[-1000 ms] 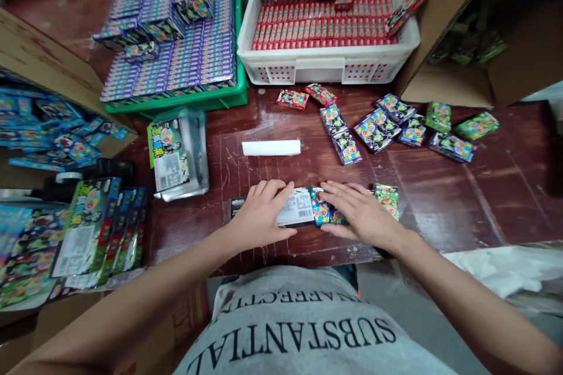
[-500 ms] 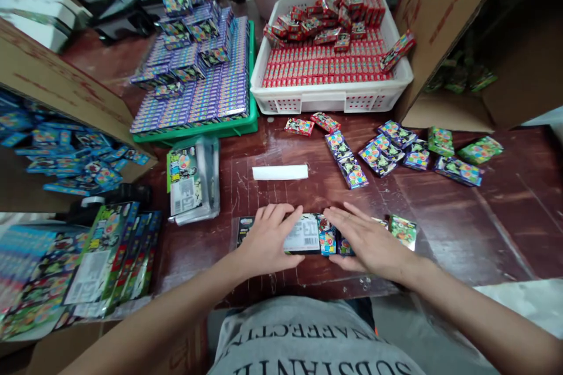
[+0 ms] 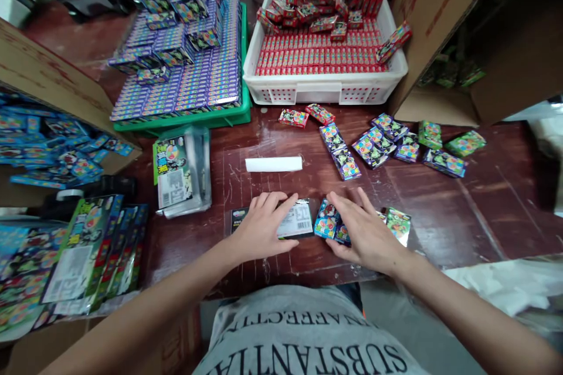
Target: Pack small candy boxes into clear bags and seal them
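My left hand point(image 3: 259, 225) lies over a flat black printed card point(image 3: 239, 216) with a white barcode label, its thumb at the near edge and its fingers along the far edge. To its right, my right hand point(image 3: 363, 228) closes round a row of small candy-style boxes, thumb on the near side, fingers on the far side. A blue box point(image 3: 326, 218) shows at the left end of that row, a green box point(image 3: 398, 225) at the right end. The palm covers most of the middle ones. A narrow gap separates card and row.
Beyond the hands lie a white strip point(image 3: 273, 164) and loose purple boxes point(image 3: 339, 151). A green tray point(image 3: 185, 123) and a white basket point(image 3: 316, 94) of boxes stand at the back. Sleeved cards point(image 3: 182, 173) lie left; cardboard cartons point(image 3: 444, 17) flank both sides.
A gap has opened between the card and the boxes, which sat against each other before. The blue box is now slightly tilted. The whole view has shifted a little.
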The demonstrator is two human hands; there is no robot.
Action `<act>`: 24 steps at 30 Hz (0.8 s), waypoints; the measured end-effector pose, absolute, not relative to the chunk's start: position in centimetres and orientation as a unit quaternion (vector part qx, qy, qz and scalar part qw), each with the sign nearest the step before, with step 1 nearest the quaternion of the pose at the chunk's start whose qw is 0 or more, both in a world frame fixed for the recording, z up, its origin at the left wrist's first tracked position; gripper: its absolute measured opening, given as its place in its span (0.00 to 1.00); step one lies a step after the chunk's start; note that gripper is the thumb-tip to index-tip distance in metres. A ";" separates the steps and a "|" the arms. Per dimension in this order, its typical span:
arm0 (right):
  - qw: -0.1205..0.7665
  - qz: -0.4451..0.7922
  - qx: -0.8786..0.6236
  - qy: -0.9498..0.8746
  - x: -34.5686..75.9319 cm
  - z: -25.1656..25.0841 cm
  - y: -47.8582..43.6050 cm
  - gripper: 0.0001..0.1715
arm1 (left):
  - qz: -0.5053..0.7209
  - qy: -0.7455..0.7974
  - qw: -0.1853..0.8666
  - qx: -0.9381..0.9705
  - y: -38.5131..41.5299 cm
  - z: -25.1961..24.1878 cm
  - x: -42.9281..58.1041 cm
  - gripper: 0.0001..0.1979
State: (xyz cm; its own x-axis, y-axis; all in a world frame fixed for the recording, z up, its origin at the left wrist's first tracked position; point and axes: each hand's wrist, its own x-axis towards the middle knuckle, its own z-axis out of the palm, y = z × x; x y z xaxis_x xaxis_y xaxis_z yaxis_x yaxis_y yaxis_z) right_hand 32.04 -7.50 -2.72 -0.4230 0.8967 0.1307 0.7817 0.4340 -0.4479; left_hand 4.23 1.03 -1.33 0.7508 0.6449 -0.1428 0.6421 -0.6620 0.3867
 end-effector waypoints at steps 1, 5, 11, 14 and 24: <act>0.166 0.173 -0.489 -0.839 32.2 -2.4 -7.4 0.53 | 0.005 0.348 0.211 0.913 1.0 -1.3 4.2 0.49; 0.146 0.214 -0.421 -0.869 32.5 -1.6 -6.4 0.55 | 0.011 0.346 0.213 0.914 0.7 -1.1 4.2 0.49; 0.196 0.177 -0.457 -0.849 31.8 -2.0 -5.9 0.54 | 0.019 0.427 0.200 0.881 0.7 -1.0 3.7 0.48; 0.179 0.209 -0.437 -0.857 31.6 -1.8 -6.0 0.56 | 0.023 0.437 0.199 0.877 1.1 -0.9 3.4 0.48; 0.190 0.256 -0.398 -0.860 31.6 -0.1 -1.0 0.19 | 0.039 0.307 0.192 0.931 0.7 0.8 2.7 0.43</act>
State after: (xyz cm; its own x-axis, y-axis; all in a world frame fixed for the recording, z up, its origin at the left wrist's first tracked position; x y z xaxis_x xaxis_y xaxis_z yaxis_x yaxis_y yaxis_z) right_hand 31.58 -0.98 -0.10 -0.6120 0.7813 0.1223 0.5869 0.5524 -0.5920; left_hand 2.66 0.70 0.83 0.8086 0.5866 -0.0454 0.5566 -0.7376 0.3822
